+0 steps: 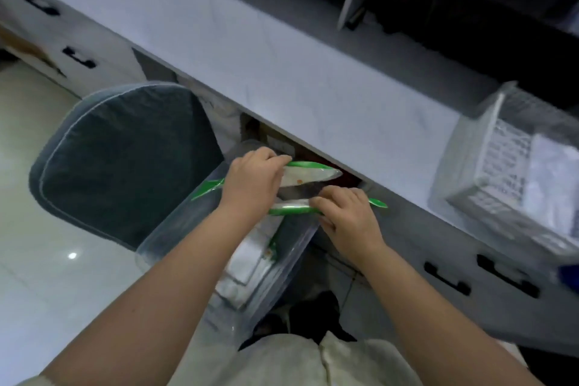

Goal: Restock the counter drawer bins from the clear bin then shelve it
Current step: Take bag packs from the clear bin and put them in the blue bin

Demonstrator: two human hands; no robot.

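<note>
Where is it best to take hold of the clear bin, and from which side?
Grip the clear bin on its two long rims, one hand per side, coming from above. It is long, narrow and open-topped, standing below the counter beside the chair, and packets fill its middle, so the rims are the free part.

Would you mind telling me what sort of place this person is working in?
Probably a shop or office service counter. A long pale counter has handled drawers beneath it, a white mesh basket on top, and a padded chair drawn up beside the clear bin.
</note>
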